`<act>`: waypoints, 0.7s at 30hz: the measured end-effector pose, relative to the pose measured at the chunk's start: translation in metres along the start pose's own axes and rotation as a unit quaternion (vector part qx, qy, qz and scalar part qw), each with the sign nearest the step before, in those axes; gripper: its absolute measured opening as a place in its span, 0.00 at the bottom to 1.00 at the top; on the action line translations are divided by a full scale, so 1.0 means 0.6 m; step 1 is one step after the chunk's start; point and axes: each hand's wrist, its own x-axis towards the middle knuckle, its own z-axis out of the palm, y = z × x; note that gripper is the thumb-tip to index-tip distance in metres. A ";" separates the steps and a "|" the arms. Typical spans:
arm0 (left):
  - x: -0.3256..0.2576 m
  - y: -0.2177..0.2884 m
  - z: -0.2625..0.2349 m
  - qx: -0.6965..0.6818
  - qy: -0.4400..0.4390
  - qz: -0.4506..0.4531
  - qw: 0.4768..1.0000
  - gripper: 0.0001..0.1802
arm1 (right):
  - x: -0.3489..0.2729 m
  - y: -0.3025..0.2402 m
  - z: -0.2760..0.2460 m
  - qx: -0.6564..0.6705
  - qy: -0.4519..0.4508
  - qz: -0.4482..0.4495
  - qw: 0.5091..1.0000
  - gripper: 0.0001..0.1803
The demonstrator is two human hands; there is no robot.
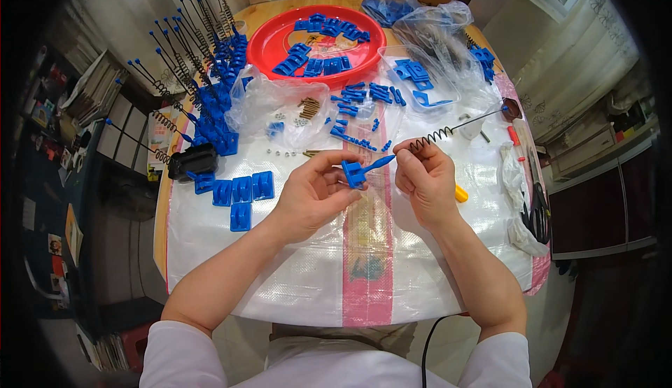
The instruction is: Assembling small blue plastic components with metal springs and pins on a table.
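Between the fingertips and thumb of my left hand [311, 195] is a blue plastic base [354, 174], tilted, with a tapered blue stem [381, 161] pointing right. My right hand [425, 181] pinches a black coil spring [432, 138] at its lower end, close to the stem's tip. Whether spring and stem are joined there is hidden by my fingers. From the coil a straight wire runs up to the right and ends in a small blue tip [505, 109]. Loose blue blocks [241, 189] lie left of my left hand.
At the far left stand several blue pieces with springs and wires [217, 101]. A red basin [255, 55] of blue parts sits at the back. Brass screws [309, 107], small blue parts [353, 94], a clear tray [448, 97], a yellow object [461, 193] and black-handled scissors [537, 216] lie around.
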 end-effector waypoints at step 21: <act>0.003 -0.004 -0.007 0.012 0.028 0.021 0.999 0.32 | 0.011 -0.013 -0.008 0.091 0.024 -0.032 0.995 0.08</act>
